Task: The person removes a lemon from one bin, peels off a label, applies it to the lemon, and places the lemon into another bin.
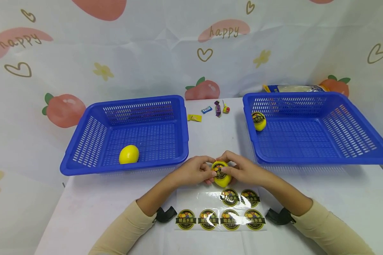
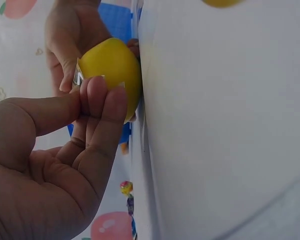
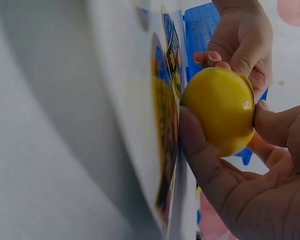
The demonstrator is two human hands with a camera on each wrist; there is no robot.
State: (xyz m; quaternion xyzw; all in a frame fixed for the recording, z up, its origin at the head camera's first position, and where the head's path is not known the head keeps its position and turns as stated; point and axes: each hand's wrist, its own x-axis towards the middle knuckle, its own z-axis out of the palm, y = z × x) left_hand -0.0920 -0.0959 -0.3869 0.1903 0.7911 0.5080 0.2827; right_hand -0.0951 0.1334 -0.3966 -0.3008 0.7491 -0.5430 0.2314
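Just above the sticker sheet (image 1: 200, 198), a yellow lemon (image 1: 223, 182) sits between the two hands, its pointed end toward the person. A round black and gold sticker (image 1: 220, 171) lies on its upper face, one edge standing off the peel in the left wrist view. My right hand (image 1: 247, 171) grips the lemon, thumb on the sticker side and fingers round the far side and underneath. With thumb and forefinger, my left hand (image 1: 193, 171) pinches the sticker's left edge, its other fingertips curled against the peel (image 2: 115, 65).
A blue basket (image 1: 67, 161) at left holds a plain lemon (image 1: 129, 154). In the right-hand blue basket (image 1: 306, 160) lies a stickered lemon (image 1: 259, 124). Several wrapped candies (image 1: 218, 108) and a lollipop (image 1: 226, 109) lie between them; a blue and yellow packet (image 1: 295, 88) is behind.
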